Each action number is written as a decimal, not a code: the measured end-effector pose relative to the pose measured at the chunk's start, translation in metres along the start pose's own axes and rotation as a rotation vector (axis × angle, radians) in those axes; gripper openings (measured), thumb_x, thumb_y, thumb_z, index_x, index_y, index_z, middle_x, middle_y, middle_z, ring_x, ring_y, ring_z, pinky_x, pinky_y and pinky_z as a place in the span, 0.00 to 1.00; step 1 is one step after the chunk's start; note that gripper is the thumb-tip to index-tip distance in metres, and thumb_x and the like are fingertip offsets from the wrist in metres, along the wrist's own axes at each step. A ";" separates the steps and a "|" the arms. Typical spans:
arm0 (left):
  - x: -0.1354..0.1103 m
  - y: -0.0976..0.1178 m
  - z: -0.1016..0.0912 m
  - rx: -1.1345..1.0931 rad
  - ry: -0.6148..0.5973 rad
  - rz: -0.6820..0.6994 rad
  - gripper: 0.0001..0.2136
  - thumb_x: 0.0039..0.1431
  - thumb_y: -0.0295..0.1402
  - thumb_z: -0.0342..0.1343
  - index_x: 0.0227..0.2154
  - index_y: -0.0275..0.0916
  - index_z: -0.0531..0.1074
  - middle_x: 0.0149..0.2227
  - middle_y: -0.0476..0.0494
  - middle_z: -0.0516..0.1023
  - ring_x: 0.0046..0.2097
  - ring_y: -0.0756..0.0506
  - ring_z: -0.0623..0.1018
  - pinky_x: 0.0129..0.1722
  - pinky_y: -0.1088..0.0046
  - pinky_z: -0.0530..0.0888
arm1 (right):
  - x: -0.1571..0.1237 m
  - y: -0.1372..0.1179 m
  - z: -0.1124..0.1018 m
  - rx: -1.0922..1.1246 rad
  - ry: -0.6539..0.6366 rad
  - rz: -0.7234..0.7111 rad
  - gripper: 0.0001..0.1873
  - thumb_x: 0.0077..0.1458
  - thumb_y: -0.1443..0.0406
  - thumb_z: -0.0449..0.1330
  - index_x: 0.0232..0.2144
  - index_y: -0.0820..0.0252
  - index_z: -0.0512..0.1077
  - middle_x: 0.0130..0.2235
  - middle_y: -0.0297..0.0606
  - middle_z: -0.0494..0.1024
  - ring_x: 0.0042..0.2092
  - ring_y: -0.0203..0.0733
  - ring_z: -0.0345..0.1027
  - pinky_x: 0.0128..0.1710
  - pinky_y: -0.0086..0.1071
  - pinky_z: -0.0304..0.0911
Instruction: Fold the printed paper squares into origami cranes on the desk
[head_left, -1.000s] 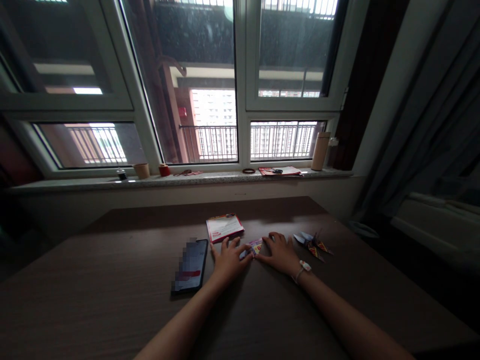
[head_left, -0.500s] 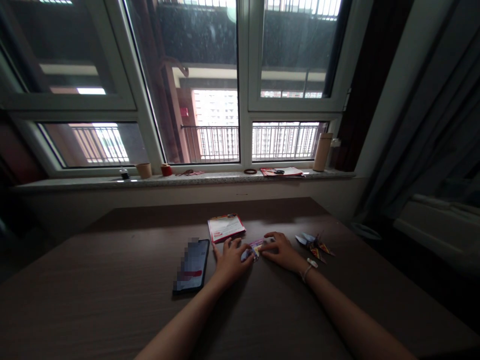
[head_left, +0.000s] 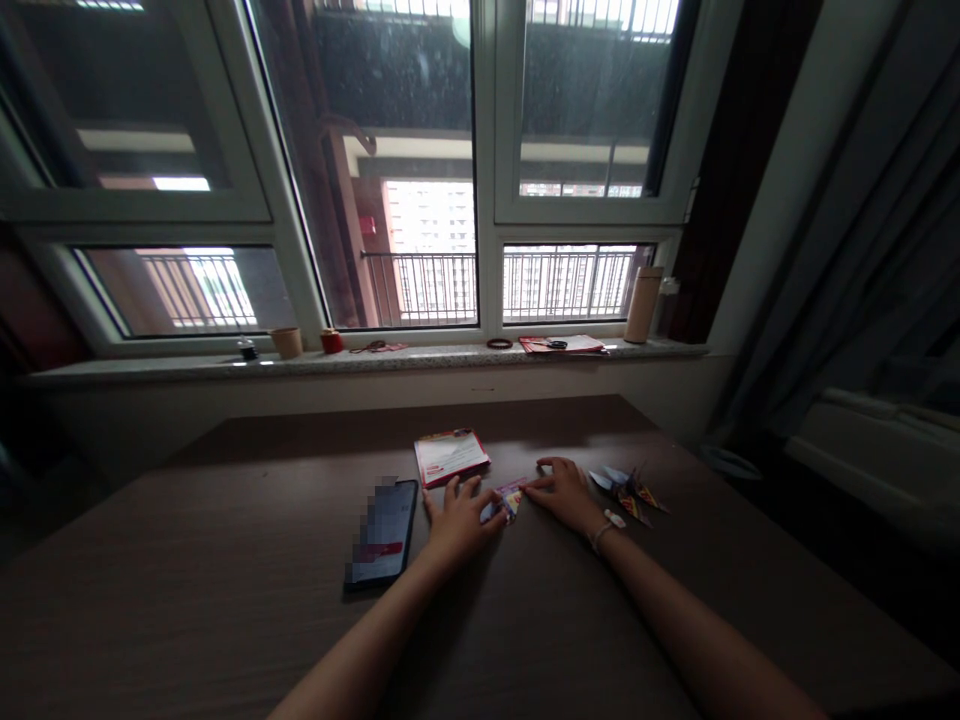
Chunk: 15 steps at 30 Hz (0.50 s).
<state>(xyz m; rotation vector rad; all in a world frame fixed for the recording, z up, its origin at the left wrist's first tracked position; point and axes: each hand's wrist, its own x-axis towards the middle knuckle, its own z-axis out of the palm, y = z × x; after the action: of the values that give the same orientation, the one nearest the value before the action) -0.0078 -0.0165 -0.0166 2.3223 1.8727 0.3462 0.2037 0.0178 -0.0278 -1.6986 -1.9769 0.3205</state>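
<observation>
A small folded paper with purple, yellow and white print lies on the dark table between my two hands. The fingers of my left hand are bent over its left part, thumb and forefinger on the paper and the others somewhat apart. My right hand, with a pale bracelet at the wrist, has its thumb and forefinger closed at the paper's right corner. Their tips partly hide that corner. Just right of this hand lie several folded paper pieces, some pale blue and some red and yellow, with pointed ends.
A phone lies left of my left hand. Behind that hand is a stack of printed sheets with red edges. Along the windowsill stand a paper cup, a red spool, scissors on papers and a tan bottle.
My right hand has shifted slightly, its wrist a little to the left and up, and more of the paper's right side shows. My left hand stays almost in place on the paper.
</observation>
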 end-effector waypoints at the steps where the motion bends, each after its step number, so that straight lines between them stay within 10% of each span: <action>1: 0.000 0.000 0.000 -0.003 0.000 0.002 0.18 0.59 0.53 0.48 0.49 0.59 0.71 0.65 0.48 0.60 0.66 0.29 0.52 0.55 0.26 0.38 | 0.001 0.001 0.001 0.002 0.010 0.007 0.15 0.55 0.51 0.58 0.37 0.48 0.80 0.55 0.35 0.70 0.59 0.47 0.56 0.61 0.41 0.47; 15: 0.000 -0.001 0.002 -0.026 0.012 0.001 0.18 0.58 0.53 0.49 0.49 0.59 0.72 0.65 0.47 0.60 0.66 0.29 0.52 0.56 0.27 0.38 | 0.003 0.002 0.004 -0.135 0.112 0.011 0.15 0.59 0.51 0.54 0.41 0.41 0.79 0.54 0.38 0.69 0.59 0.49 0.55 0.56 0.40 0.52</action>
<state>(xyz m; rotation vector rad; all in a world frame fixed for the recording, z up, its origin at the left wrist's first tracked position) -0.0084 -0.0164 -0.0184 2.3098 1.8607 0.3831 0.2028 0.0213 -0.0318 -1.7700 -1.9464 0.0942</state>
